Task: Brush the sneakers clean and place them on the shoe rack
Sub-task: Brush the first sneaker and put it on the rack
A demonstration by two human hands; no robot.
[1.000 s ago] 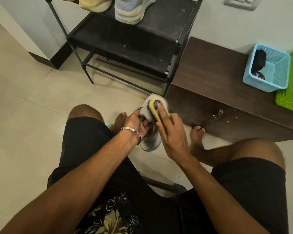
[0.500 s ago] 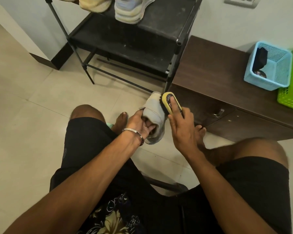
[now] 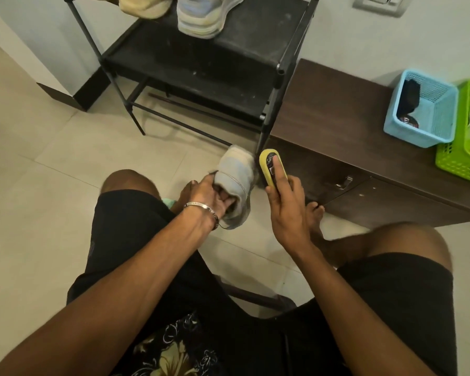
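We see left hand gripping grey sneaker at its opening, fingers tucked inside, shoe held above floor between knees, toe pointing toward shoe rack. Right hand clamped on yellow brush, forefinger along its back, brush at sneaker's right side, touching or just beside, we cannot tell. Another sneaker sits on rack's upper shelf. Blue basket on brown cabinet.
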